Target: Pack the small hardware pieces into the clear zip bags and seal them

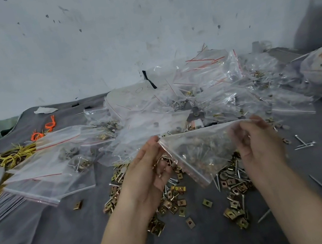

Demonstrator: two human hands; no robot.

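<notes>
Left hand [150,165]: nearest us, we had it pinching the upper left corner of the zip bag [199,153], the other fingers curled loosely below; whether they cupped any pieces we could not tell.
Right hand [258,144]: we gripped the bag's upper right edge, our fingers partly showing through the plastic and somewhat blurred.
Zip bag: we held it lifted between both hands, mouth edge stretched level, bottom corner hanging with hardware gathered inside. We judged the stretch was meant to line up the zip strip for sealing.
Clip nuts [175,202]: a loose brass-coloured pile lay directly beneath the bag, handy for filling.
Screws [304,143]: a few lay right of the bag, with more mixed into the pile below it.
Filled bags [203,85]: these were heaped beyond the bag, likely set clear once closed.
Empty bags [44,178]: a flat stack lay left of the bag.
Yellow ties [17,154]: these lay farther left of the bag than that stack.
Grey cloth [69,241]: it was spread below the bag, under everything.
</notes>
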